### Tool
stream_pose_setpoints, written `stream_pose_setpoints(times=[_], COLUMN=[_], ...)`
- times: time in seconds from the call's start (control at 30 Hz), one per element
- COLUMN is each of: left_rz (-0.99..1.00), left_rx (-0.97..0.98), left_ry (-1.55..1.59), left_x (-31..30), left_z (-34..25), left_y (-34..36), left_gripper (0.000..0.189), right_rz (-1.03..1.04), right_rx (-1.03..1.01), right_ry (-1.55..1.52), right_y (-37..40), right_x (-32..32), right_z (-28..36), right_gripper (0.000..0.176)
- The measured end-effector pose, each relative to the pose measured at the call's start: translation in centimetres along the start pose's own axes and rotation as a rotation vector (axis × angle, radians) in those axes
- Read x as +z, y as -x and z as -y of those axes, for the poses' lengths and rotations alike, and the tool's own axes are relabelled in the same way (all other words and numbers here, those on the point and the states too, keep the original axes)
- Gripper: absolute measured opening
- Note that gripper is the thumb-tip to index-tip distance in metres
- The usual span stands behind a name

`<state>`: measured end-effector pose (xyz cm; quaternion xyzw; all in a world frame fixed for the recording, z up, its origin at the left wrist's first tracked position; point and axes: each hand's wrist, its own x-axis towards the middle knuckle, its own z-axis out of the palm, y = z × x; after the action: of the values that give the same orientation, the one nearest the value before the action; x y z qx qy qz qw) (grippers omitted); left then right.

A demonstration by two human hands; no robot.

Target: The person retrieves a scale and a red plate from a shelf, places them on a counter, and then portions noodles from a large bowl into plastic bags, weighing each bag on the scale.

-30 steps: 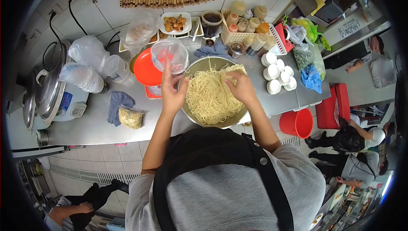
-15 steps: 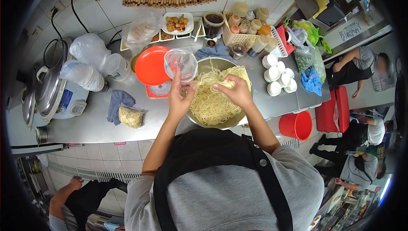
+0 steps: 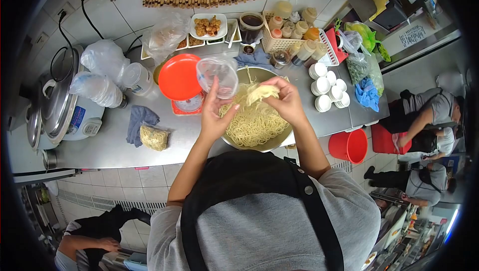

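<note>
My left hand point(image 3: 215, 116) holds a clear plastic bag point(image 3: 218, 74), its fingers against the bag and its thumb out to the side. A bunch of pale noodles point(image 3: 262, 92) is gripped in my right hand point(image 3: 287, 102), with a few strands hanging down. Both hands are over a large metal bowl point(image 3: 273, 147), which contains a heap of loose noodles point(image 3: 257, 127). Just left of the bowl, a red plate point(image 3: 179, 77) rests on a small red scale point(image 3: 188, 105).
Left on the counter are a bag of noodles point(image 3: 153, 137), a blue cloth point(image 3: 141, 121) and cookers point(image 3: 62, 96). A basket of sauce bottles point(image 3: 272, 46) stands behind the bowl; stacked white cups point(image 3: 323, 102) are to its right. A red bucket point(image 3: 348, 146) is below. Several people are nearby.
My right hand has lifted the noodles up and turned, away from my left hand. The plastic bag has shifted slightly right. Co-workers at the right and lower left have moved.
</note>
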<state>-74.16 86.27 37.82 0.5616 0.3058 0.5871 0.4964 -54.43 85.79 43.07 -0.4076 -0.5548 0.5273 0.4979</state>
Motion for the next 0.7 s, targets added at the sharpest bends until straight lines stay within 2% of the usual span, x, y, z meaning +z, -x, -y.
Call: stream_pose_setpoints(times=[0.07, 0.1, 0.13, 0.17, 0.23, 0.27, 0.33, 0.37, 0.4, 0.43, 0.5, 0.53, 0.6, 0.63, 0.7], left_rz=[0.021, 0.055, 0.088, 0.088, 0.071, 0.072, 0.028, 0.025, -0.03, -0.082, -0.087, -0.093, -0.085, -0.081, -0.08], left_rx=[0.035, -0.069, -0.174, -0.174, -0.24, -0.24, -0.367, -0.365, -0.389, -0.415, -0.42, -0.421, -0.442, -0.46, -0.471], left_ry=[0.082, 0.145, 0.208, 0.208, 0.045, 0.046, 0.019, 0.018, 0.042, 0.065, 0.093, 0.123, 0.109, 0.093, 0.09], left_x=[0.7, 0.8, 0.9, 0.8, 0.6, 0.5, 0.1, 0.1, 0.1, 0.1, 0.2, 0.3, 0.0, -0.1, 0.0], left_z=[0.1, 0.5, 1.0, 1.8, 3.8, 4.8, 6.5, 6.8, 7.0, 6.9, 6.6, 6.5, 7.4, 7.3, 7.2], left_y=[0.0, 0.0, 0.0, 0.0, 0.2, 0.5, 1.1, 1.2, 1.4, 1.5, 1.5, 1.5, 1.8, 1.7, 1.6], left_gripper=[0.082, 0.082, 0.082, 0.082, 0.082, 0.082, 0.081, 0.081, 0.08, 0.08, 0.079, 0.078, 0.076, 0.073, 0.071], right_rz=[0.085, 0.169, 0.102, 0.102, -0.349, -0.503, -0.566, -0.628, -0.598, -0.598, -0.271, -0.275, -0.281, -0.282, -0.147], right_rx=[-0.026, -0.053, -0.062, -0.062, -0.102, -0.146, -0.164, -0.178, -0.176, -0.173, 0.373, 0.376, 0.101, 0.1, 0.103], right_ry=[0.121, 0.242, 0.308, 0.308, 0.755, 0.887, 0.846, 0.804, 0.79, 0.788, 0.145, 0.145, 0.154, 0.154, 0.23], right_y=[-0.6, -0.8, -1.0, -1.1, -1.1, -1.0, -0.5, 0.0, 0.5, 0.8, 1.3, 1.6, 1.6, 1.6, 1.6], right_x=[0.0, 0.0, 0.0, 0.5, 1.6, 1.9, 2.2, 2.4, 2.5, 2.7, 3.2, 3.6, 4.3, 4.3, 4.3], right_z=[-0.9, -1.6, -3.1, -3.6, -4.3, -5.5, -7.2, -8.0, -9.0, -9.4, -10.0, -10.8, -12.4, -12.1, -11.5], right_gripper=[0.035, 0.037, 0.043, 0.043, 0.047, 0.052, 0.05, 0.049, 0.033, 0.033, 0.016, 0.016, 0.013, 0.013, 0.01])
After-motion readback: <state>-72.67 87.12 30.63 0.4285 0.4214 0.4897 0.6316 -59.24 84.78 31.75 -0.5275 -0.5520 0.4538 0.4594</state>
